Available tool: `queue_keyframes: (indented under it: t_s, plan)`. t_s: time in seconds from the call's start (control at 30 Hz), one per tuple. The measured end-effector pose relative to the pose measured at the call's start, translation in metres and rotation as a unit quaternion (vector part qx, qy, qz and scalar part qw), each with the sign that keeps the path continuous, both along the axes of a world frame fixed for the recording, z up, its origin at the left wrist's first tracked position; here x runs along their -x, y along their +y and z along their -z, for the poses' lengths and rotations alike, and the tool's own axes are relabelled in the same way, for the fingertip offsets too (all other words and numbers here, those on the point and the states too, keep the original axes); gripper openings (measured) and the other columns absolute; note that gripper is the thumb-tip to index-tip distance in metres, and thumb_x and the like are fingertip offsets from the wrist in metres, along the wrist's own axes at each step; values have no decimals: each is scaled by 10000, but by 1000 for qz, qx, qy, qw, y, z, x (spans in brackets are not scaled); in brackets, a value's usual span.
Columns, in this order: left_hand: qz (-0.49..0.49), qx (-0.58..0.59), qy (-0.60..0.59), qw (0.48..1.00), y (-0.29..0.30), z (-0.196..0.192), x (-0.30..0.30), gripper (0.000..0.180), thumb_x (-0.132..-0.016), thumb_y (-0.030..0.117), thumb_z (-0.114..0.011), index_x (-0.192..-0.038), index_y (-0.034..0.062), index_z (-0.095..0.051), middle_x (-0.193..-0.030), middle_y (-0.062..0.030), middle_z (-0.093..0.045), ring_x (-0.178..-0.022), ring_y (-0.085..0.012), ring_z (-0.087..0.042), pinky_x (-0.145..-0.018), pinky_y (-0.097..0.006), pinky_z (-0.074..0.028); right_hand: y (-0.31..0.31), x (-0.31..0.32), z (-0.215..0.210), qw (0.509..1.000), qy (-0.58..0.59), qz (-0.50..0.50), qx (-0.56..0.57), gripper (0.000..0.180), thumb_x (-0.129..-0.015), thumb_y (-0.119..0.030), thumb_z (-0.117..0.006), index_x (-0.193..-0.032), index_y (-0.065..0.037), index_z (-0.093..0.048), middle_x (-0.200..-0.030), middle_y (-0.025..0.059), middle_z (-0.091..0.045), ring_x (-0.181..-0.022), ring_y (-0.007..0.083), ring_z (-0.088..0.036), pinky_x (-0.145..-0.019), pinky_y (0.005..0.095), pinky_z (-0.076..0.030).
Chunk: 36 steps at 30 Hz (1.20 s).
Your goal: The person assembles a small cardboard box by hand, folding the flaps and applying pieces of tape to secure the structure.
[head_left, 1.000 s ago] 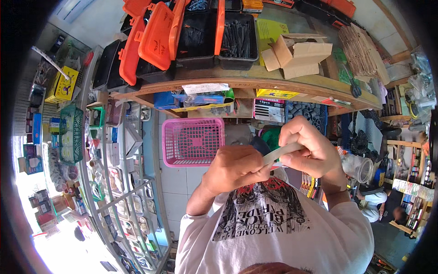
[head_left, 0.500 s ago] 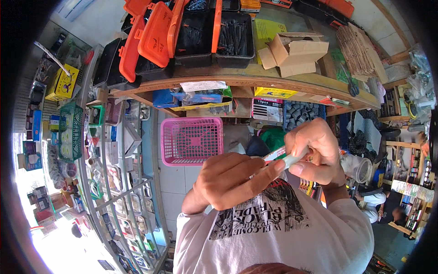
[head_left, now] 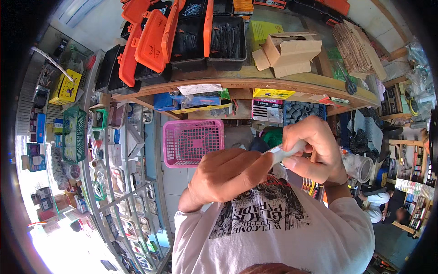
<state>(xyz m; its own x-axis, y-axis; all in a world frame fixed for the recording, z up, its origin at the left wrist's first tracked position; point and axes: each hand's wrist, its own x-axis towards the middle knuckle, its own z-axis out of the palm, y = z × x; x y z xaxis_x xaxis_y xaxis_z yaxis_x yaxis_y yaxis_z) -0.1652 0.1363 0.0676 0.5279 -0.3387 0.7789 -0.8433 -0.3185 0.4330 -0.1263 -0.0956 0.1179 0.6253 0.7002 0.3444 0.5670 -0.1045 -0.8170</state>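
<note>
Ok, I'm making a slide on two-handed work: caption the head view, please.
Left hand and right hand hold a pale strip between them, a pink basket beyond.

Strip [head_left: 277, 156] in the grip was whitish; basket [head_left: 198, 140] left of it, latticed pink; lids [head_left: 150, 43] beyond, orange.

White glare at lower left, dimmer right side, curved edges; black corners
</note>
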Motion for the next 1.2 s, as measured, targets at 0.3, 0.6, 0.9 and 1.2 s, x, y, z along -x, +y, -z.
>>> queue_keyframes:
  t_s: [0.3, 0.6, 0.9, 1.2]
  plan:
    - [22, -46, -14, 999, 1, -3, 0, 428, -692, 59, -789, -1086, 3, -629, -873, -120, -664, -641, -207, -659, -481, -307, -530, 2, 3, 1, 998, -52, 2, -30, 248, -826, -15, -668, -1053, 30, -577, -898, 111, -690, -614, 201, -683, -557, 295, -536]
    - [26, -52, -11, 998, 1, -1, -3, 397, -691, 61, -796, -1049, 2, -635, -873, -130, -670, -665, -248, -677, -519, -341, -568, 3, 5, -1, 997, -81, 14, -5, 242, -833, -13, -664, -1053, 41, -578, -834, 96, -683, -591, 204, -662, -542, 301, -524]
    - [-32, -1, 34, 999, -8, -9, 3, 391, -725, 133, -902, -1014, 23, -662, -767, -114, -711, -638, -235, -709, -522, -326, -570, 1, 4, -1, 997, -70, 18, -35, 231, -843, -19, -652, -1055, 36, -580, -753, 70, -651, -554, 163, -623, -519, 279, -495]
    - [6, 32, 60, 998, -4, -3, 0, 294, -780, 127, -839, -1021, 42, -695, -940, -117, -715, -751, -237, -719, -576, -327, -573, 0, 4, 3, 999, 34, 22, -16, 240, -874, -36, -629, -1089, 12, -533, -756, 77, -651, -595, 158, -644, -553, 275, -491]
